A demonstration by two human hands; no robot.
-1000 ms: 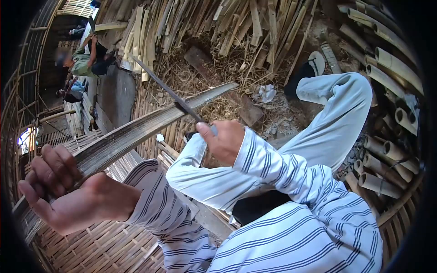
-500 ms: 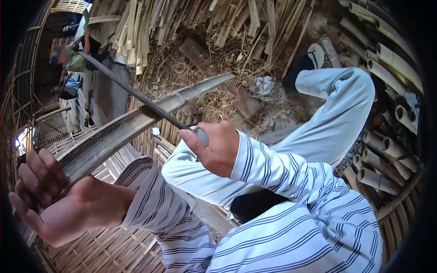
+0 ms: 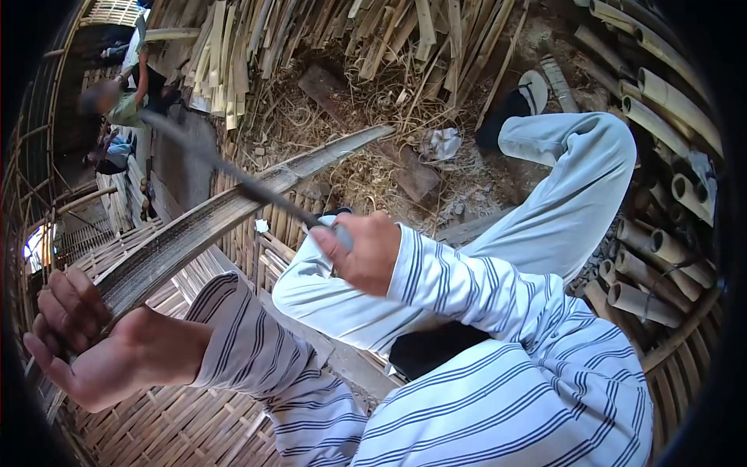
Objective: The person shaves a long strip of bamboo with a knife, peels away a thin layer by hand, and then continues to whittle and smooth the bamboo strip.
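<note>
Head camera: left hand (image 3: 113,354) is clasping the eight-o'clock part of a bamboo strip (image 3: 179,245) reaching toward twelve, likely light, stiff and best held there, clear of the knife (image 3: 286,205) that the right hand (image 3: 369,255) is gripping by its handle (image 3: 341,237).

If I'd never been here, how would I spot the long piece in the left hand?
Find the striped shirt, then follow its left sleeve to the left hand. Its fingers hold a long bamboo strip, slanting to the upper right, crossed by a dark knife. Unlike the yellower strips piled beyond, this one is greyish and held.
</note>
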